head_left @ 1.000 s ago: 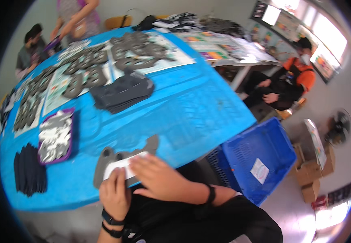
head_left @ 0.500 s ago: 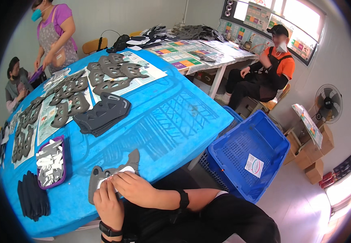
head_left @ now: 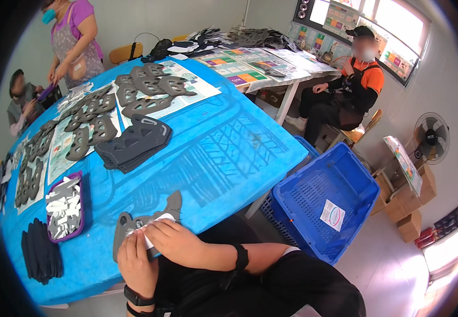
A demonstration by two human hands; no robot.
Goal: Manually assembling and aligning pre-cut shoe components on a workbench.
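Observation:
A dark grey, flat foam-like piece with cut-out openings (head_left: 173, 203) lies at the table's near edge, under both hands. On it sits a white paper-like patch (head_left: 169, 216), mostly hidden by my fingers. My left hand (head_left: 136, 264) has its fingers pressed together on the piece's left part, at the patch. From the right, my right hand (head_left: 176, 242) closes on the piece and patch, its fingertips meeting the left ones. Whatever small thing lies between the fingertips is hidden. To the left stands a purple-rimmed basket (head_left: 82, 211) of white and grey strips.
Stacked dark pieces (head_left: 134, 142) and rows of grey cut-out pieces (head_left: 144, 84) lie across the blue table cover (head_left: 213, 158). Folded black pieces (head_left: 41, 253) lie at left. A blue crate (head_left: 313, 206) stands right. One person (head_left: 363, 79) sits beyond; two more are at far left.
Both hands stay on the grey piece; their fingertips have shifted only slightly and sit close together. The view has moved a little. At far left, the seated person's head has turned.

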